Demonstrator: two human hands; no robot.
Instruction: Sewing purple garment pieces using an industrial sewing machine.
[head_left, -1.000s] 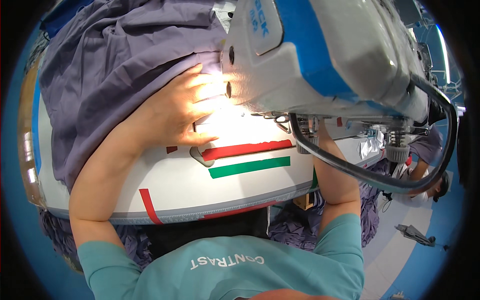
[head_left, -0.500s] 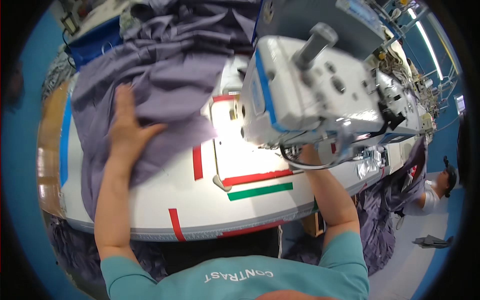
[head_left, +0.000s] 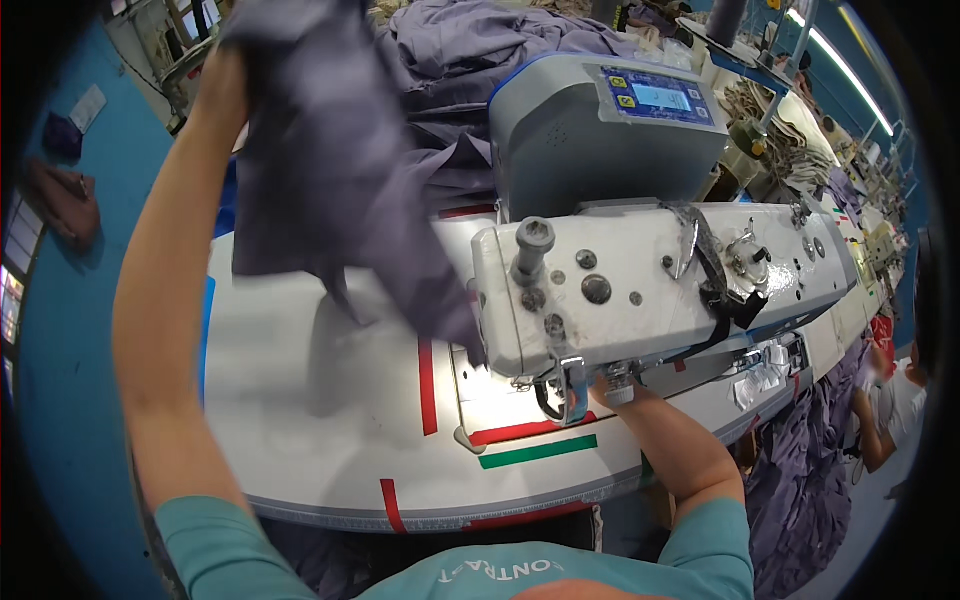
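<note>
My left hand is raised at the upper left, closed on a piece of purple fabric. The cloth hangs down above the white table and is smeared by motion. Its lower corner reaches the needle end of the white sewing machine. Under that machine's head lies my right hand; only a bit beside the wrist shows, and its fingers are hidden behind the machine.
Red tape and green tape mark the white table. A grey control box with a lit screen stands behind the machine. More purple fabric is heaped at the back. Another person is at the far right.
My left hand has gone from lying spread on the fabric to gripping it, lifting it up and away from me. The right hand stays under the machine head. The view has shifted.
</note>
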